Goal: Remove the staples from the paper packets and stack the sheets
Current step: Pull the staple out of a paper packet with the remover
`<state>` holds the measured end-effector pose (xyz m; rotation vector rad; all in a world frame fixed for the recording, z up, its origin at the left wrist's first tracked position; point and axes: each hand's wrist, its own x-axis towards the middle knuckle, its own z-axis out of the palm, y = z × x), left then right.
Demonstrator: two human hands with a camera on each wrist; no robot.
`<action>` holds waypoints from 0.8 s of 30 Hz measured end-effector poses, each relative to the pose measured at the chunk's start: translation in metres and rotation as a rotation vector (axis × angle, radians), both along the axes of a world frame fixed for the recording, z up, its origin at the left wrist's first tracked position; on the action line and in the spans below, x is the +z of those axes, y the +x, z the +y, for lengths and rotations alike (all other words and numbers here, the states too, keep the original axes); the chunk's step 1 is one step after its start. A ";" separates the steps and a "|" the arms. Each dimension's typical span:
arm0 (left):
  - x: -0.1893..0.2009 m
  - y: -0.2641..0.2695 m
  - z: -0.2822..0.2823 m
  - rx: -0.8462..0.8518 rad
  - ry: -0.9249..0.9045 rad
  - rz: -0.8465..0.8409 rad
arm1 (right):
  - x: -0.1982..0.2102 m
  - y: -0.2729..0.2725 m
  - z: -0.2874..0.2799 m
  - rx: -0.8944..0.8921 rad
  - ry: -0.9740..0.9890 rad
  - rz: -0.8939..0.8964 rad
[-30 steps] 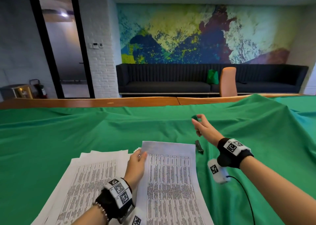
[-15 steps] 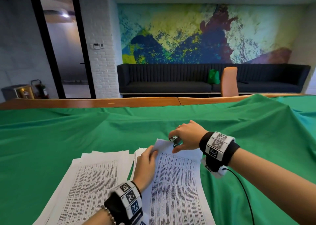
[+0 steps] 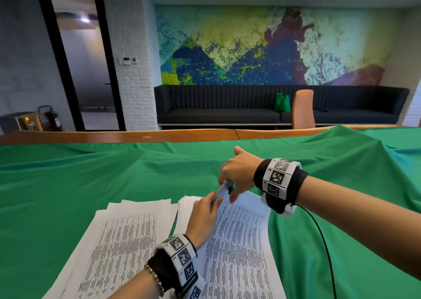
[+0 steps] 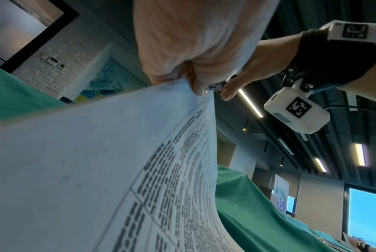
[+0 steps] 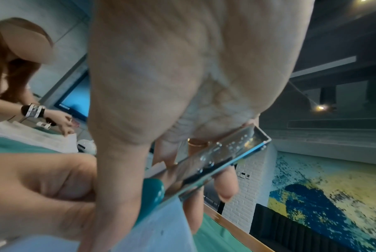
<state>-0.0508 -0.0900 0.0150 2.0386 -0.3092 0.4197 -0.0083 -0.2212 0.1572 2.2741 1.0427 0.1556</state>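
A stapled paper packet [image 3: 239, 241] of printed tables lies on the green cloth in front of me. My left hand [image 3: 214, 198] pinches its top left corner and lifts it off the table; the left wrist view shows the raised paper packet [image 4: 96, 170] curving up to the fingertips [image 4: 198, 88]. My right hand [image 3: 227, 191] grips a teal and metal staple remover [image 3: 226, 186] right at that corner. In the right wrist view, the staple remover [image 5: 215, 158] sits on the edge of the sheet [image 5: 161, 230]. The staple itself is hidden.
A fanned stack of loose printed sheets [image 3: 127, 237] lies left of the packet. Green cloth [image 3: 91, 173] covers the table, rising in a fold at the right. My wrist cable [image 3: 323, 241] trails across it. Another person [image 5: 16, 68] handles paper further along the table.
My right hand drew back from the far cloth to the packet's top left corner with the staple remover. My left hand slid up the page, pinched that corner and raised it.
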 end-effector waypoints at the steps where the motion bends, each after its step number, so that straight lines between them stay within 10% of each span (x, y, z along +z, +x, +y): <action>1: 0.001 -0.001 -0.001 -0.005 -0.001 0.011 | 0.000 0.000 0.001 0.009 -0.015 -0.011; 19: 0.003 -0.001 -0.002 -0.026 -0.018 0.042 | -0.003 0.007 0.006 0.101 -0.064 -0.036; 24: 0.006 0.008 0.021 0.028 -0.211 0.145 | 0.001 0.024 -0.010 -0.064 0.312 0.039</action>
